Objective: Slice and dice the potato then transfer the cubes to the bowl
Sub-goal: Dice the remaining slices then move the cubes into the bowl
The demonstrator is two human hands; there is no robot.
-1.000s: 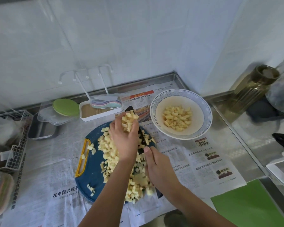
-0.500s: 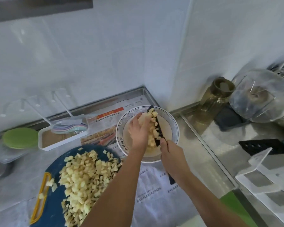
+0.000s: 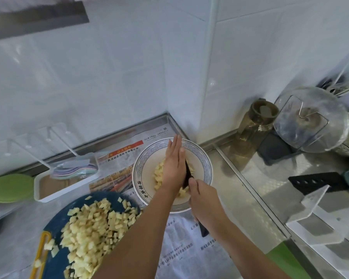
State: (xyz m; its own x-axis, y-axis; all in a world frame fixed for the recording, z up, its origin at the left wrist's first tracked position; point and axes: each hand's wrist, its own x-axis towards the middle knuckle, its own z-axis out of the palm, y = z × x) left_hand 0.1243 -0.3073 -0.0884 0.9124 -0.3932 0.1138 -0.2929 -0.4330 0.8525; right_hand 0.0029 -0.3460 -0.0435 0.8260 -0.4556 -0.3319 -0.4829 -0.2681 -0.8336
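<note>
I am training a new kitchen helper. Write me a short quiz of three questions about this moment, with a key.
1. Fill in: the left hand is over the bowl, its fingers ____ (straight or curled).
2. Which hand grips the knife? A: left hand. B: right hand. C: neither.
3. True or false: many potato cubes lie on the blue cutting board.
Key: 1 straight; 2 B; 3 true.
</note>
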